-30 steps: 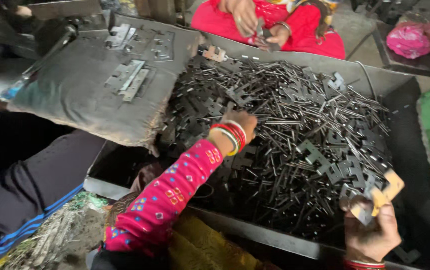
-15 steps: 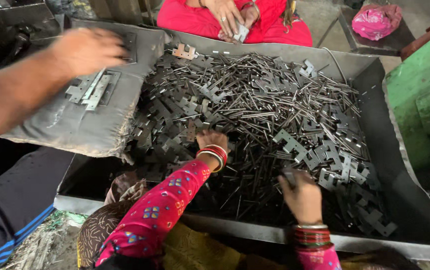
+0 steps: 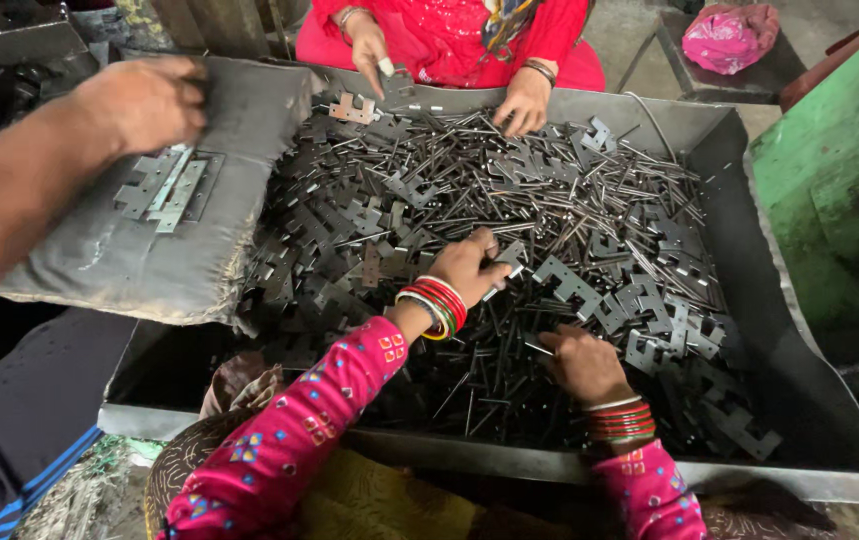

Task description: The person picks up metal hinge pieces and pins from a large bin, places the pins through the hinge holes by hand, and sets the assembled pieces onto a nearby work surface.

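Metal tray heaped with pins, plates; left hand pinching plate, right hand grip unclear; sharp edges could cut fingers.

Only one thing here counts as packaging: a pink plastic bag, up at about one o'clock in the frame. It is bulging and crumpled, tied or bunched into a rounded lump, bright pink with a slight sheen on the folds. It sits on a dark, flat raised surface, near that surface's far end, well apart from everything lower in the picture. What it holds cannot be told. Any print on it is too small to make out. No labels, no signs, no screens show anywhere else in this view.
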